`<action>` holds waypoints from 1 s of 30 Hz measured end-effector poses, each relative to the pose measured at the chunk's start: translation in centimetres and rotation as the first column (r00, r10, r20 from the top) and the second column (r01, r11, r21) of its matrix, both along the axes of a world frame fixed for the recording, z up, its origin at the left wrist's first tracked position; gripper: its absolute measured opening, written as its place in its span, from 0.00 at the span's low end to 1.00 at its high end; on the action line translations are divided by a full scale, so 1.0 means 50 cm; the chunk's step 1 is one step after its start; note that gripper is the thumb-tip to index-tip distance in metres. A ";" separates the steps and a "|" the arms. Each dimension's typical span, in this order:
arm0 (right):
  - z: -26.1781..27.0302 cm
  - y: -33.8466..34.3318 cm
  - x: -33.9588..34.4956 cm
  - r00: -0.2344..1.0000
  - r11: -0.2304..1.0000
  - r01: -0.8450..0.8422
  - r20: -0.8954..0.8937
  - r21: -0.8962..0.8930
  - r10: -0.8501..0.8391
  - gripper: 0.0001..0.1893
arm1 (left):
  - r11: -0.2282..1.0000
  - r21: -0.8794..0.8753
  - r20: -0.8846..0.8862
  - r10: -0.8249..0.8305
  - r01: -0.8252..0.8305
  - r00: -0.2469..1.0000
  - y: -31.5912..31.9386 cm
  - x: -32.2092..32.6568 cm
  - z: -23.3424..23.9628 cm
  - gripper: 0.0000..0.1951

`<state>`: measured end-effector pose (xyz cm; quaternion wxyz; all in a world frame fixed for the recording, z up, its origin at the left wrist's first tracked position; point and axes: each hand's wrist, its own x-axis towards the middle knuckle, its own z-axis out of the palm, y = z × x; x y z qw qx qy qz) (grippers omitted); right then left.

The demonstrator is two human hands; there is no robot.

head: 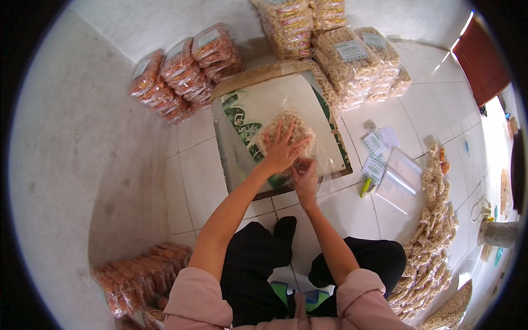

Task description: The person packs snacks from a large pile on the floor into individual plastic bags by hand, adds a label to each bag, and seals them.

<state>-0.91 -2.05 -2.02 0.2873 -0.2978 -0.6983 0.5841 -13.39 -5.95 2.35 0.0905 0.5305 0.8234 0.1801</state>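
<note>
My left hand (281, 152) lies flat with fingers spread on a clear plastic bag (304, 133) full of pale stick-shaped snacks. Just below it, my right hand (306, 181) pinches the loose near end of the bag's film, its fingertips partly behind the plastic. Beneath the bag is a low, worn board (284, 88) with a white face, green printing and frayed edges.
Bagged reddish snacks (177, 70) and large packs of pale snacks (350, 62) stand behind the board. On the tiles at right are printed labels (374, 165), a yellow-green tool (365, 188), flat clear bags (399, 181) and a long heap of small snack packets (431, 231).
</note>
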 end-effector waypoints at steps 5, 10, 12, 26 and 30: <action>-0.006 0.001 -0.023 0.996 0.976 0.065 -0.051 -0.206 -0.077 0.29 | 1.000 0.004 0.029 -0.006 0.006 1.000 0.002 -0.001 0.001 0.23; -0.020 -0.004 -0.050 0.992 0.993 0.116 0.041 0.037 -0.117 0.38 | 0.998 0.044 0.120 -0.047 0.041 0.992 0.000 -0.016 -0.011 0.22; -0.016 -0.011 -0.061 0.993 0.993 0.114 0.016 -0.005 -0.114 0.40 | 0.998 0.037 0.122 -0.051 0.047 0.991 -0.001 -0.019 -0.015 0.22; 0.031 -0.030 -0.082 0.980 0.981 0.192 -0.052 0.025 -0.191 0.42 | 0.999 0.033 0.415 -0.037 0.026 0.909 -0.002 -0.040 0.003 0.27; 0.028 -0.028 -0.093 0.975 0.975 0.215 0.047 0.061 -0.218 0.45 | 0.996 0.087 0.536 -0.044 -0.003 0.843 -0.002 -0.038 0.020 0.29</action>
